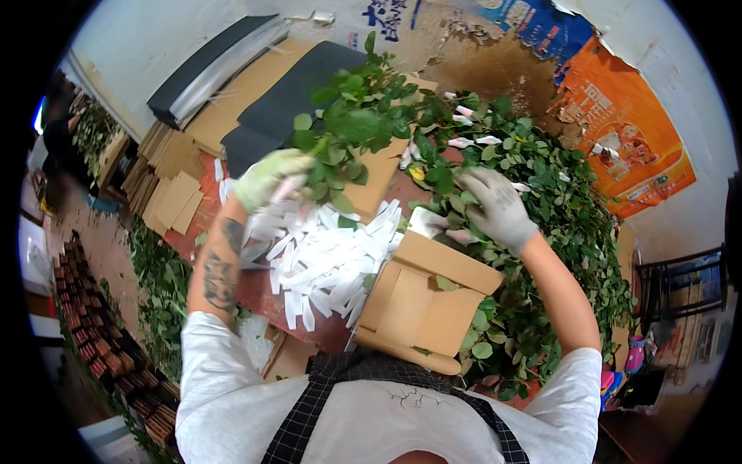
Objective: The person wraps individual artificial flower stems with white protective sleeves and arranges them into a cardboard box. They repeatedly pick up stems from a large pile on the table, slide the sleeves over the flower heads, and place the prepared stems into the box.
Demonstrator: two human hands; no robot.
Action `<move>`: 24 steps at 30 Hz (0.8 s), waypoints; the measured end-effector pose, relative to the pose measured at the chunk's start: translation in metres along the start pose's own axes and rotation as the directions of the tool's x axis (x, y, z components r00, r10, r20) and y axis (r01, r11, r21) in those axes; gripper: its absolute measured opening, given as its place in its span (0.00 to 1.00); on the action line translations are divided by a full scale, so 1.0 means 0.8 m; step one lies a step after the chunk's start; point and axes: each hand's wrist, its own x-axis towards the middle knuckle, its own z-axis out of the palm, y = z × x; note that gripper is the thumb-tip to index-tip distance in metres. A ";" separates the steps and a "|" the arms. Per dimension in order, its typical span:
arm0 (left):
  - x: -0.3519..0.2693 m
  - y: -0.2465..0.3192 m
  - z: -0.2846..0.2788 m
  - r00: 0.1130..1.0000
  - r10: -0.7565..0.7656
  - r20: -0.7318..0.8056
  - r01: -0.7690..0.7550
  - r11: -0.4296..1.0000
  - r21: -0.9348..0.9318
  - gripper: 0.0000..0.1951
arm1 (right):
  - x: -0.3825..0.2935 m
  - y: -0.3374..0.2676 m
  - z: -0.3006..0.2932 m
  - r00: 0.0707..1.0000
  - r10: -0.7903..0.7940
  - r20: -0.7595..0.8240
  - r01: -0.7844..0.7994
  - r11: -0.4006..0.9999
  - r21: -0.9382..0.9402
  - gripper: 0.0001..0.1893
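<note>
My left hand (273, 178), in a pale greenish glove, is closed around a leafy rose stem (351, 124). The leaves reach up and to the right, and a pinkish bud end shows blurred under the fingers. Just below it lies a heap of white mesh sleeves (333, 258). My right hand (493, 203), in a whitish glove, reaches into a large pile of leafy rose stems (556, 232); foliage hides its fingertips, so its grip is unclear. Several buds in white sleeves (462, 142) poke out of this pile. Nearest my body is an open cardboard tray (426, 304) with loose leaves on it.
The reddish table (255, 296) bears cardboard and dark sheets (272, 110) at the back. Stacked cardboard pieces (168, 180) stand at left. Rows of bundled stems (98, 325) and cut foliage (162, 278) cover the floor. A person (58, 145) is at far left; a black metal rack (684, 284) at right.
</note>
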 end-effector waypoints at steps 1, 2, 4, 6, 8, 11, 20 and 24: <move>-0.002 -0.011 0.028 0.997 -0.011 -0.075 0.014 0.999 0.045 0.16 | 0.039 -0.027 0.010 0.994 -0.097 -0.054 0.097 0.995 -0.002 0.28; -0.002 -0.022 0.052 0.999 0.007 -0.053 -0.007 1.000 -0.006 0.17 | 0.079 -0.053 0.024 0.981 -0.172 -0.092 0.172 0.985 -0.011 0.31; -0.004 -0.042 0.083 0.994 0.106 0.029 -0.102 0.989 -0.106 0.17 | 0.141 -0.096 0.051 0.942 -0.324 -0.089 0.315 0.943 -0.104 0.35; -0.012 -0.055 0.089 0.987 0.161 0.006 -0.157 0.972 -0.177 0.18 | 0.184 -0.117 0.071 0.933 -0.360 -0.017 0.356 0.928 -0.110 0.32; -0.025 -0.063 0.079 0.987 0.159 0.000 -0.156 0.973 -0.172 0.20 | 0.204 -0.122 0.085 0.923 -0.356 0.145 0.374 0.919 -0.124 0.24; -0.041 -0.068 0.068 0.997 0.078 -0.003 -0.078 0.992 -0.102 0.26 | 0.208 -0.116 0.100 0.929 -0.329 0.167 0.349 0.931 -0.109 0.25; 0.011 -0.141 0.030 0.693 0.632 -0.347 -0.025 0.502 0.865 0.22 | 0.240 -0.058 0.081 0.875 -0.214 -0.433 0.356 0.892 0.278 0.19; 0.042 -0.162 0.007 0.836 0.427 -0.345 0.225 0.306 0.925 0.23 | 0.264 -0.021 0.038 0.836 -0.021 -0.549 0.208 0.937 0.281 0.15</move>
